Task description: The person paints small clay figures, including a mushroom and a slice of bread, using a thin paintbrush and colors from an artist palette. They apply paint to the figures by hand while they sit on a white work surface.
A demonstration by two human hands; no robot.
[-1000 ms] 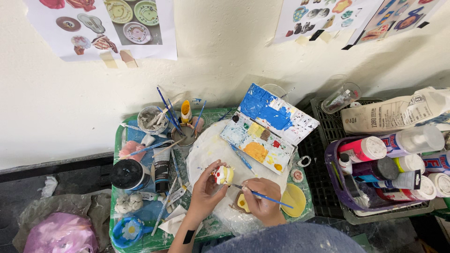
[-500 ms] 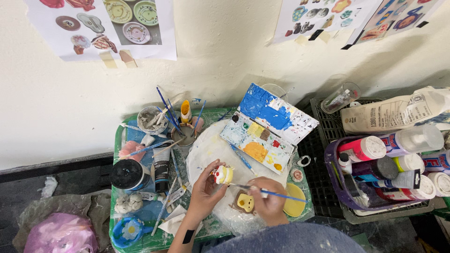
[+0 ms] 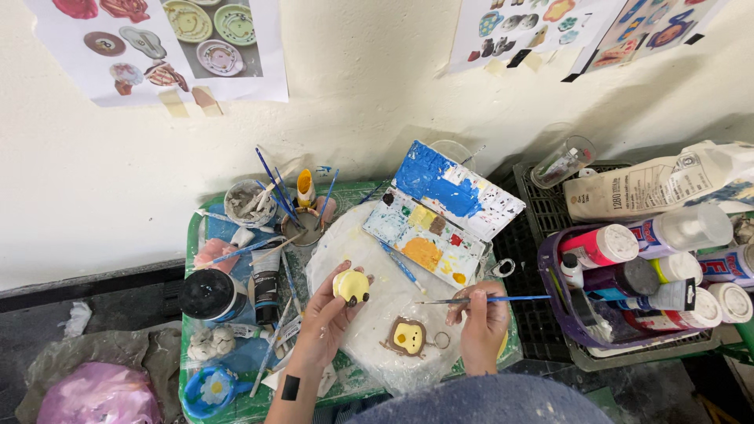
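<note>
While I hold the small yellow clay figure point(image 3: 351, 286) pinched in the fingertips of my left hand point(image 3: 326, 318), at about ten o'clock from my lap, my right hand point(image 3: 481, 320) at two o'clock pinches a thin blue-handled brush point(image 3: 487, 299) that lies nearly level, its tip pointing left toward the figure. Between my hands, on the white plastic sheet point(image 3: 357, 243), rests a brown-and-yellow painted piece point(image 3: 408, 338) with a ring beside it. I judge the main risk is a smear: the figure looks freshly painted, and my pinching fingers could lift colour off it, or the brush could drip onto the piece below. My left wrist is bent up with the palm turned toward me; my right hand is curled, knuckles up. Farther out at twelve o'clock sits the open paint palette point(image 3: 440, 212), blotched blue and orange, and at eleven a cup of brushes point(image 3: 302, 220) on the green tray point(image 3: 192, 235). Off at three o'clock a purple basket point(image 3: 561, 310) holds paint bottles, close enough that a careless elbow might tip it.
</note>
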